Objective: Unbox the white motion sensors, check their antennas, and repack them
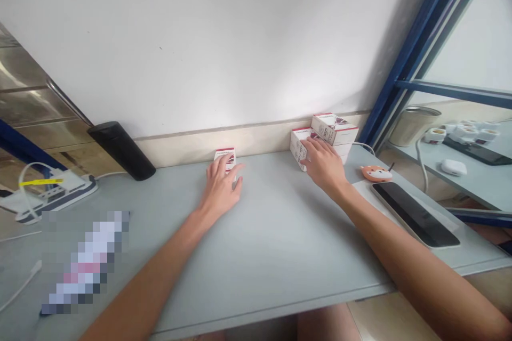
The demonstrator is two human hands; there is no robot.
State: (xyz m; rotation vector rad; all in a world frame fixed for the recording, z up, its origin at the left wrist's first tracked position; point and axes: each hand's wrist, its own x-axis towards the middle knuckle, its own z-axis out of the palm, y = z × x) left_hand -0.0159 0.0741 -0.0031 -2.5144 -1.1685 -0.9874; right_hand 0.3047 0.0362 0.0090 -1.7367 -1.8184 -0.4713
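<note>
Small box (224,160) left of stacked boxes (334,128)

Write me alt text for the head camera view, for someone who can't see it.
Two bare hands reach across a pale desk: the left hand is at a small white box, and the right hand rests on a stack of white boxes. A tablet and an orange fox-faced object lie to the right.

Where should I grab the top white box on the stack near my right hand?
I'd come down from above with your right hand and pinch the short ends of the top white box. It lies on the lower boxes, leaving its top and ends free, while its far long side sits close to the wall.
</note>
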